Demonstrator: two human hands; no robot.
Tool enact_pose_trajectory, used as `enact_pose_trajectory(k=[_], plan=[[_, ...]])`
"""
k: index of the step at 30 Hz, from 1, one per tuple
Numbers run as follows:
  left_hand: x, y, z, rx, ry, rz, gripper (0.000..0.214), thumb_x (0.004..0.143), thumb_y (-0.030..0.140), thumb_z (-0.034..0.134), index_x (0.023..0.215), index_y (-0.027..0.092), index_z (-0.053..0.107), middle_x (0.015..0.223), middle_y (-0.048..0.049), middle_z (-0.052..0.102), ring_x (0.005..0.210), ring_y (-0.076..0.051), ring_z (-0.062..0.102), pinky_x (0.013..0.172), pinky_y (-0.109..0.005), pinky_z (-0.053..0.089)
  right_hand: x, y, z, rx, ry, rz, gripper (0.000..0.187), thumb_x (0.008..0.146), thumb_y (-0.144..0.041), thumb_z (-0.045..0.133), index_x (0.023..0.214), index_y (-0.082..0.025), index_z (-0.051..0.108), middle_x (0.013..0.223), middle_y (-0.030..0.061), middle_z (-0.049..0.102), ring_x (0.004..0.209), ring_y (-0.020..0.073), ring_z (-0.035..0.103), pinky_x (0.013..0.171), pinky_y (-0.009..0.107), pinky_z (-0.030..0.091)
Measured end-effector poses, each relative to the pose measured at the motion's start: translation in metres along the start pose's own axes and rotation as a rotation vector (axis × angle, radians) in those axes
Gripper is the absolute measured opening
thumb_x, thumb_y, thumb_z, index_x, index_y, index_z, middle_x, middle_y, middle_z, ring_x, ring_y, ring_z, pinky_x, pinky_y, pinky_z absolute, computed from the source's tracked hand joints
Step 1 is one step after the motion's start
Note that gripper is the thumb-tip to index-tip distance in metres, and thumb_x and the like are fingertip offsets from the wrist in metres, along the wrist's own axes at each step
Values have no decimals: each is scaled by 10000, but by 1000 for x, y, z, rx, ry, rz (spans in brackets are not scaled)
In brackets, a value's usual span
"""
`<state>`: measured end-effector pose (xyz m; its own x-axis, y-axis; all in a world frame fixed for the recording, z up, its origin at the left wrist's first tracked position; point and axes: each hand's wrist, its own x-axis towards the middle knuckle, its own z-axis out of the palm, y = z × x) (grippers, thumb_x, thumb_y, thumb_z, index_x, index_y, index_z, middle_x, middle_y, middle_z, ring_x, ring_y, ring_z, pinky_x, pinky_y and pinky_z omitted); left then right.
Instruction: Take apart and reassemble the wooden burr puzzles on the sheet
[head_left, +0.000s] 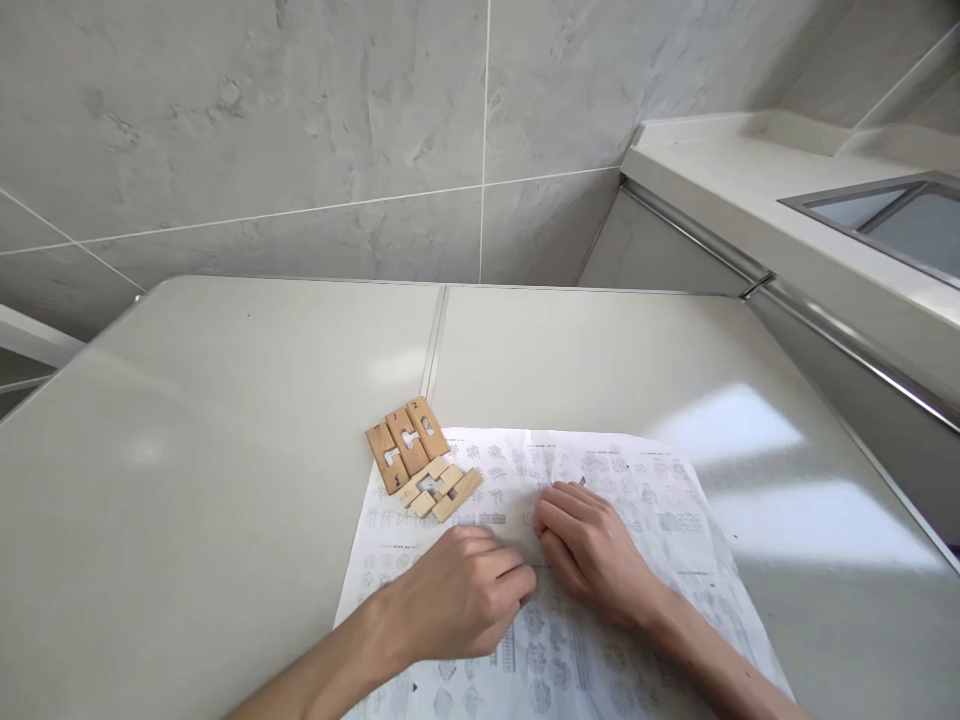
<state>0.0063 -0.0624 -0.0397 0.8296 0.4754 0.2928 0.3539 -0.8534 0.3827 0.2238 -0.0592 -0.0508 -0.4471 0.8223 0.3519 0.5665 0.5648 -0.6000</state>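
A printed instruction sheet (637,500) lies flat on the grey table (225,420). My left hand (457,595) rests on the sheet with its fingers curled under, knuckles up. My right hand (589,550) lies beside it on the paper, fingers bent and pressed together, its fingertips almost meeting those of the left. Whether anything is inside either hand is hidden. Three slotted wooden plates (405,442) lie side by side at the sheet's far left corner. A partly joined cluster of wooden pieces (439,487) sits just in front of them, a short way beyond my left hand.
A seam (433,340) runs down the middle of the table. A tiled wall (315,130) stands behind it. To the right runs a white counter (750,190) with a sunken sink (892,215) and a metal rail (840,335) below its edge.
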Motion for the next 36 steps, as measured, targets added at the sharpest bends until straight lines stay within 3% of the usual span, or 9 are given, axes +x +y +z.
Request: enact_pose_trajectory(k=[36], plan=[[-2,0,1,3,0,-4,207,838,19,486,757,195,560,623,23,572,524,-148,444,529,-315,363,1,0,-1,13,-20,30,306,954,8,411,751,-221,417,689,-13,510,622,153,391,608,300,307]])
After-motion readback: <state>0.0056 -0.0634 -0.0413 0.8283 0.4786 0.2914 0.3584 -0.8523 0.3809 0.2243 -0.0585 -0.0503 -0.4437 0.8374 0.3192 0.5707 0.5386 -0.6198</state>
